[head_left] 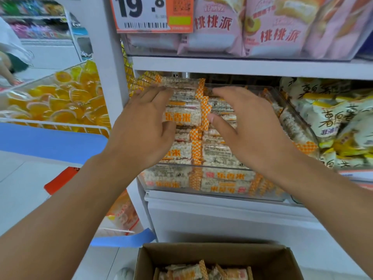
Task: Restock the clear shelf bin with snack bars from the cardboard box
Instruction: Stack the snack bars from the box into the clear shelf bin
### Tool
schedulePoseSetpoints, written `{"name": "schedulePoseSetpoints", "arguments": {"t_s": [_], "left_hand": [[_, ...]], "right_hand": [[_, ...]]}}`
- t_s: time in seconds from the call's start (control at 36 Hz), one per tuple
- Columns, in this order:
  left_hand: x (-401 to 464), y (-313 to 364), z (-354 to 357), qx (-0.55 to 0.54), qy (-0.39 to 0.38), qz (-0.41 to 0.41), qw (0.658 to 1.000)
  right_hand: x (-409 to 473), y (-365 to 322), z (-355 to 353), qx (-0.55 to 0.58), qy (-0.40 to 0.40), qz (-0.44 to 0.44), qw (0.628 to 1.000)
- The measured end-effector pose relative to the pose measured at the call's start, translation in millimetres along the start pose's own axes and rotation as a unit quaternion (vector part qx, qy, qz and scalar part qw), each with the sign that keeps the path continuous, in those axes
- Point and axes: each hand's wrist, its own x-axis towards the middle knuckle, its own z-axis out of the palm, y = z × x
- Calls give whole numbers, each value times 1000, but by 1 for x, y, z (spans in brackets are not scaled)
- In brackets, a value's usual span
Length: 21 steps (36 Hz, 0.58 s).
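Clear shelf bin (286,110) sits on the middle shelf (242,66), packed with snack bars (218,156) in orange-checked wrappers, stacked nearly to the rim. Left hand (145,126) holds a small stack of bars (184,102) over the bin's left side, fingers laid across the top, thumb under the lowest bar. Right hand (248,126) hovers just beside that stack, fingers spread and relaxed, gripping nothing; thumb tip near the wrapper ends. Cardboard box (214,257) stands open on the floor below, more bars inside. Orange jelly cups (58,98) fill a neighbouring basket at left.
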Motion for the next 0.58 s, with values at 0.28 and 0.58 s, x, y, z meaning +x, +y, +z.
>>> {"name": "schedulePoseSetpoints", "arguments": {"t_s": [0.28, 0.58], "left_hand": [[-48, 39, -13, -113, 69, 97, 986], [-226, 30, 132, 162, -630, -36, 759]], "right_hand": [[-56, 2, -22, 59, 39, -120, 990], [-265, 51, 92, -113, -693, 78, 708]]}}
